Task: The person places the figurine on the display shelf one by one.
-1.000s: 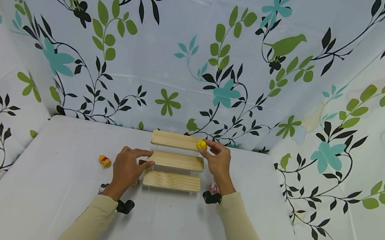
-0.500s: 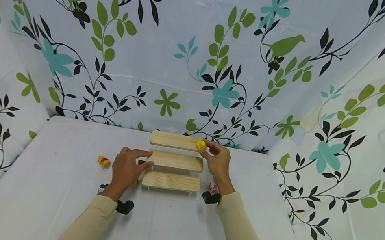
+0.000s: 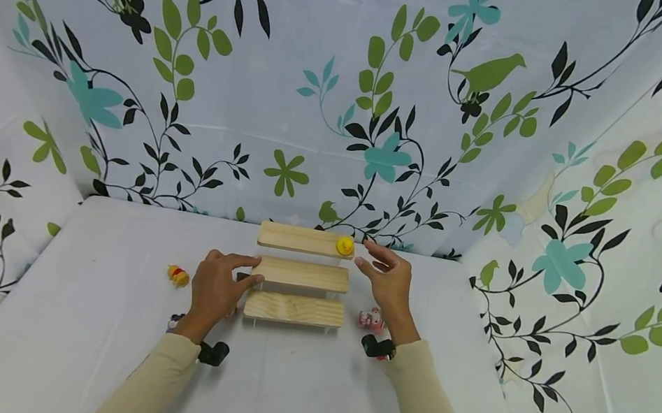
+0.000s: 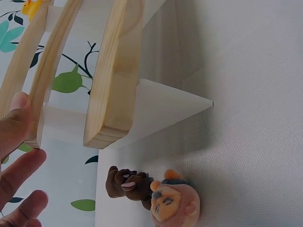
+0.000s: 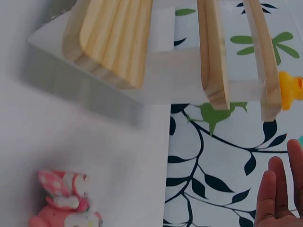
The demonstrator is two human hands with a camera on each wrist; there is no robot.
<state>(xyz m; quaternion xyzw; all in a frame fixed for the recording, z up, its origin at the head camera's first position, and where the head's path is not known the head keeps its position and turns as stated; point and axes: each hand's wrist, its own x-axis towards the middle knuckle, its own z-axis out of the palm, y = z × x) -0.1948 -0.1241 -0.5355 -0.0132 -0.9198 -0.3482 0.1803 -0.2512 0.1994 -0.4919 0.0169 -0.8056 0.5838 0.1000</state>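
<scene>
A three-tier wooden display stand (image 3: 294, 309) with white side supports stands at mid-table. On the right end of its top tier sits a small yellow toy duck (image 3: 344, 245), also seen at the board's edge in the right wrist view. My left hand (image 3: 217, 293) holds the left end of the middle tier, thumb and index finger at its two corners. Just right of the top tier is my right hand (image 3: 390, 285), fingers extended and apart from the duck. In the right wrist view its fingers (image 5: 280, 189) have nothing between them.
A yellow-and-red toy figure (image 3: 178, 275) lies left of my left hand. Brown (image 4: 135, 184) and pink-orange (image 4: 176, 204) toy figures stand by the stand's left side. A pink figure (image 3: 371, 319) sits near my right wrist. A patterned cloth (image 3: 297, 89) hangs behind the table.
My right hand has let go of the yellow toy duck and drawn back to the right. The duck stays on the top tier; my left hand keeps its hold.
</scene>
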